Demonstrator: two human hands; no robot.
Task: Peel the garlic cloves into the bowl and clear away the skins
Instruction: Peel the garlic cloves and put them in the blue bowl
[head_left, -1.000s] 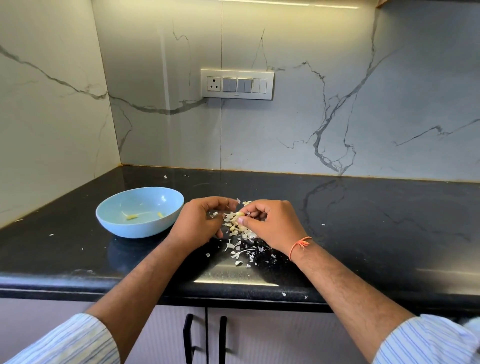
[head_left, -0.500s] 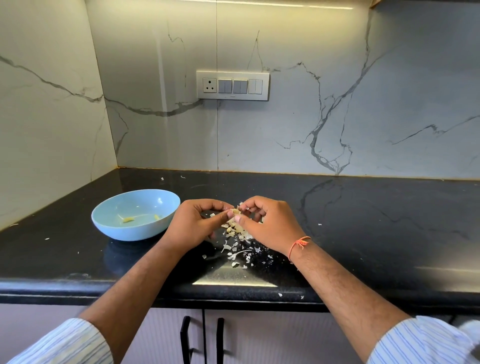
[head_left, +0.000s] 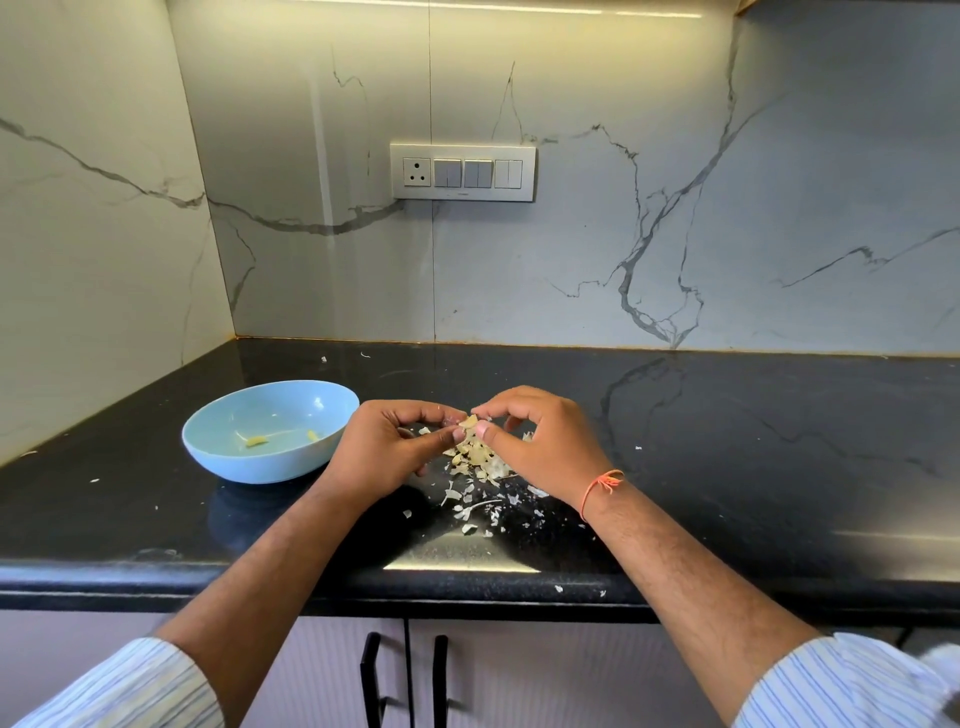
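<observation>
Clove (head_left: 470, 422) pinched between left hand (head_left: 387, 451) and right hand (head_left: 540, 441), fingertips curled round it, above skins (head_left: 478, 460) on desk (head_left: 727, 467). Bowl (head_left: 228, 447) just left of left hand.

Before you, a glossy black stone counter (head_left: 727, 467), veined marble-look wall (head_left: 675, 208) with soft sheen at upper right, smooth pale-blue bowl (head_left: 223, 457), papery dry skins (head_left: 475, 501), your striped cloth sleeve (head_left: 841, 686).
</observation>
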